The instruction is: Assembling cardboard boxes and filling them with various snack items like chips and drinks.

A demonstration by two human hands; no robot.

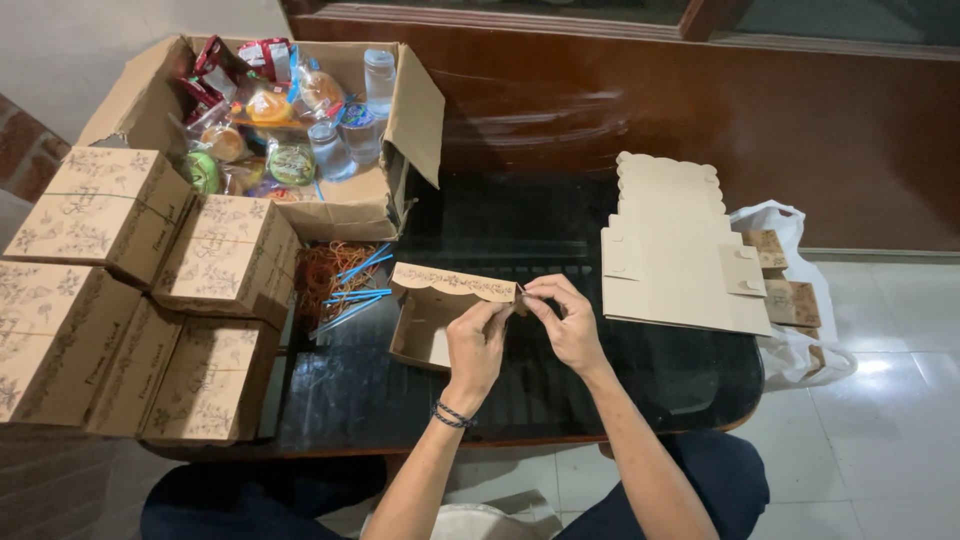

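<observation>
1. A person seated at a dark glass desk (640, 380) is working both hands on a small open kraft box (440, 310) lying at the desk's centre.
2. The left hand (476, 345) is pinching the box's right edge, fingers closed on the card below its scalloped printed flap.
3. The right hand (565, 322) is closing thumb and forefinger on the flap's right tip, touching the left hand's fingertips.
4. At 9 o'clock from the box, 4 assembled printed boxes (120, 290) are standing stacked together.
5. At 11 o'clock, a large carton (400, 130) is holding packaged snacks (260, 110) and sealed water cups (350, 120).
6. Blue straws (355, 290) and rubber bands (325, 265) are lying between carton and box.
7. At 3 o'clock, a pile of flat box blanks (675, 250) is resting on the desk, with a white plastic bag (800, 340) just beyond on the floor.
</observation>
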